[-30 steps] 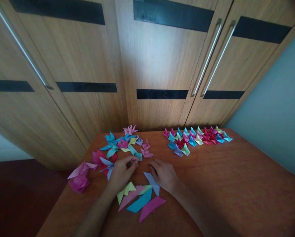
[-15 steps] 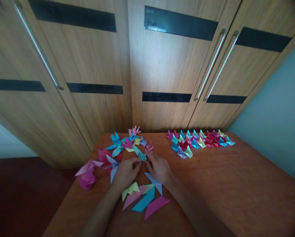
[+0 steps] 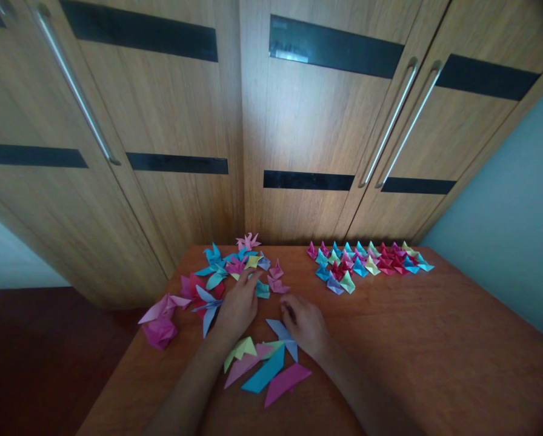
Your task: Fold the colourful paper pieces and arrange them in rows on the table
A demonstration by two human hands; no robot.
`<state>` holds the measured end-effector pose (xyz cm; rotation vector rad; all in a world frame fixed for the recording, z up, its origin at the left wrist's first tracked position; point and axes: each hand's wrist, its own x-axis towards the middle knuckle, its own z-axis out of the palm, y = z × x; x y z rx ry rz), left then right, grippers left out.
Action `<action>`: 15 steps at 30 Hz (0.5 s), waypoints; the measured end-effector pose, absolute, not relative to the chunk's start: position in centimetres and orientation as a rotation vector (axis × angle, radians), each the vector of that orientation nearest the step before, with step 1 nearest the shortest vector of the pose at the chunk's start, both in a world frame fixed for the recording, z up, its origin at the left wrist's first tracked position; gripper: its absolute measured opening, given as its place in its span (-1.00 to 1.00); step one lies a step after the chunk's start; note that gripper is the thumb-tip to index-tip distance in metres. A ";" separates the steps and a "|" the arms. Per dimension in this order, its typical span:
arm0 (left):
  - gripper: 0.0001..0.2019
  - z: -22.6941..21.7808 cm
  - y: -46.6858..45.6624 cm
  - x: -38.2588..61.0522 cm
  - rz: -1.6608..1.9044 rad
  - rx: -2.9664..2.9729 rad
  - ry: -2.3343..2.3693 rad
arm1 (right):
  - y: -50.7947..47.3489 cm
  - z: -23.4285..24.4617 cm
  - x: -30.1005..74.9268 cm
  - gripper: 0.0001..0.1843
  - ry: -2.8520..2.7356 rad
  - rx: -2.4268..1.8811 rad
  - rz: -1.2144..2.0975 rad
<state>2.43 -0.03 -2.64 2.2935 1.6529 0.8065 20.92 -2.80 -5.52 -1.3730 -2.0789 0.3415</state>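
Note:
Over the teal folded paper (image 3: pixel 262 289) and the yellow paper flower (image 3: pixel 253 261), my left hand (image 3: pixel 239 303) reaches forward with its fingers stretched out; whether its fingertips touch paper is hidden. My right hand (image 3: pixel 304 321) rests on the table with fingers curled in, and no paper shows in it. Just beyond its knuckles lies a pink origami piece (image 3: pixel 278 286) with a pointed top. A lilac folded strip (image 3: pixel 284 338) lies beside the right wrist. Between my forearms are a pale green piece (image 3: pixel 242 350), a blue strip (image 3: pixel 266 370) and a magenta strip (image 3: pixel 288 383).
Several small folded paper pieces (image 3: pixel 359 265) stand in rows at the back right of the wooden table (image 3: pixel 412 345). Paper flowers (image 3: pixel 214 266) cluster at the back left, with a magenta one (image 3: pixel 160 332) at the left edge. A wooden wardrobe (image 3: pixel 308 127) stands behind.
My hands have parted. The left moved forward and its fingers stretched out; the right drew back toward me and curled. The pink piece by the right fingers now lies uncovered.

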 end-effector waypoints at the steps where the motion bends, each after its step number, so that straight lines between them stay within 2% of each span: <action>1: -0.49 -2.8 0.2 2.4 0.781 2.323 1.619 | -3.0 -5.6 21.1 -0.79 -2.073 -1.356 0.356; 7: -0.65 -3.0 0.1 1.7 0.738 2.386 1.559 | -3.5 -6.1 22.0 -0.72 -1.943 -1.263 0.500; 15: -0.72 -2.0 -1.2 1.1 0.650 2.342 1.518 | -2.8 -6.3 22.3 -0.70 -1.789 -1.238 0.613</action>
